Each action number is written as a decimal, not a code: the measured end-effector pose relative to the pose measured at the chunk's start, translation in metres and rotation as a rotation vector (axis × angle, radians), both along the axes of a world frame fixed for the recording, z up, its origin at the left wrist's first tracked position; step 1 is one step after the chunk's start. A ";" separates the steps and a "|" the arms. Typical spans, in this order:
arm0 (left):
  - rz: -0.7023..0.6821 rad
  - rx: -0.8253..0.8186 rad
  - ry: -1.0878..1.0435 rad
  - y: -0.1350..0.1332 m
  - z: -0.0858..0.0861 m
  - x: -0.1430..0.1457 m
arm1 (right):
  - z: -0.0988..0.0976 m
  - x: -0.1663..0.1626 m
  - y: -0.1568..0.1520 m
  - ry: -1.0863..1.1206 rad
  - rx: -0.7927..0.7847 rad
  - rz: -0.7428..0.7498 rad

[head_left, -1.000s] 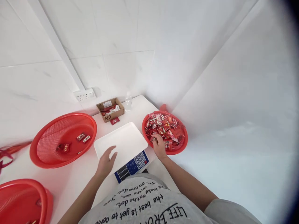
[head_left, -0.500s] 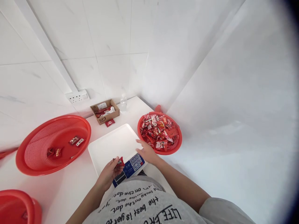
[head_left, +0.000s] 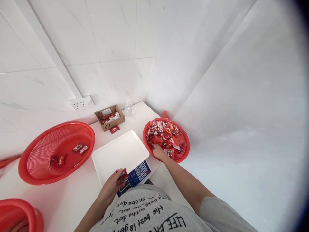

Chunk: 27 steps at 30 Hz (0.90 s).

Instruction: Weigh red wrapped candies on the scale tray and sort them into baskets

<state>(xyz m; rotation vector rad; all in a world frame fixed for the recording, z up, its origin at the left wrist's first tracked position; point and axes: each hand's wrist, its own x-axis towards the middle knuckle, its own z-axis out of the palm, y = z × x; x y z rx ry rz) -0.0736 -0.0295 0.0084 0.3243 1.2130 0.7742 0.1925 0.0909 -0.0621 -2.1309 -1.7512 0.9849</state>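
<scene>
My left hand (head_left: 111, 187) pinches a small red wrapped candy (head_left: 124, 173) over the near edge of the white scale tray (head_left: 119, 154). The scale's blue keypad (head_left: 139, 171) lies just right of that candy. My right hand (head_left: 158, 151) reaches into the small red basket (head_left: 184, 154), heaped with several red wrapped candies (head_left: 166, 135), and its fingers are buried among the wrappers.
A large red mesh basket (head_left: 33, 167) with a few candies stands at the left. Another red basket (head_left: 16, 216) sits at the bottom left corner. A cardboard box (head_left: 109, 117), a loose red packet (head_left: 114, 129) and a clear bottle (head_left: 128, 109) stand near the tiled wall.
The right hand came from the small basket to the scale, a candy appeared in the left hand, and the right hand went back into the small basket.
</scene>
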 end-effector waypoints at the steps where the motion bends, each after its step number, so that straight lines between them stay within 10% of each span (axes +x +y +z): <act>1: 0.001 -0.002 0.003 0.000 0.000 0.000 | -0.001 0.001 0.001 -0.035 0.030 -0.014; 27: 0.063 -0.065 0.061 0.002 -0.001 -0.004 | -0.030 0.009 0.025 -0.294 0.031 0.109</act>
